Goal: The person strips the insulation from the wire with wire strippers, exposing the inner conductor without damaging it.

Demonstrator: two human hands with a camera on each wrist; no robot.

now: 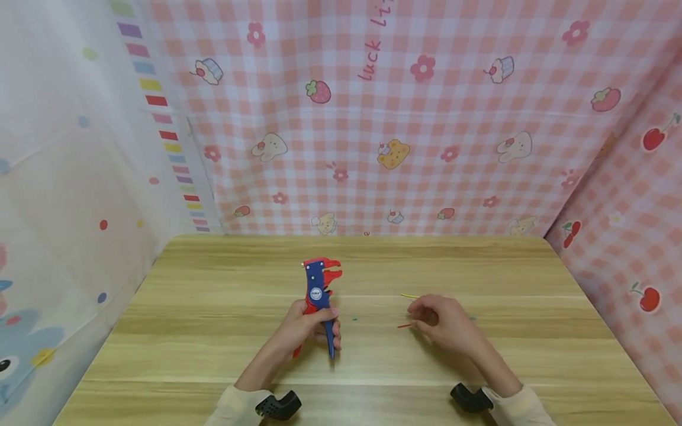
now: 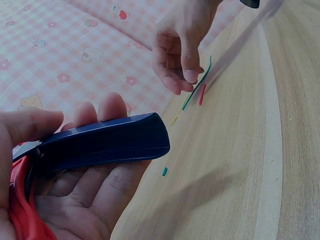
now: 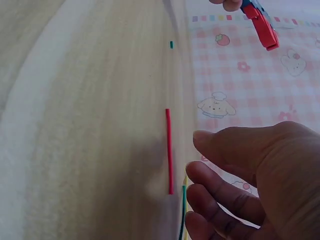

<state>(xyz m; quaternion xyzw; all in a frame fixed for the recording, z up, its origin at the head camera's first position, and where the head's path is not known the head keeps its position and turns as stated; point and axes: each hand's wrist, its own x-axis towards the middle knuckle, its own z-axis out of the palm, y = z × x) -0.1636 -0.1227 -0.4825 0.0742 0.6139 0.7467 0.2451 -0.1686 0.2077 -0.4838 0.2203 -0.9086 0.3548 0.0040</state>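
Observation:
My left hand (image 1: 314, 328) grips the handles of a wire stripper (image 1: 315, 281) with a blue body and red jaws, which points away from me. In the left wrist view its dark blue handle (image 2: 105, 142) lies across the fingers. My right hand (image 1: 444, 319) is above the table with fingers loosely bent, thumb apart from the fingertips and nothing between them. Close by that hand lie a short red wire (image 3: 169, 150), a green wire (image 3: 182, 215) and a yellow wire (image 1: 408, 295), partly hidden by it in the head view.
A tiny green piece (image 1: 354, 319) lies on the wooden table (image 1: 224, 296) between the two hands. Pink checked cloth (image 1: 362, 118) hangs behind the table's far edge, with more cloth at both sides. A black device (image 1: 471, 397) sits at the right wrist.

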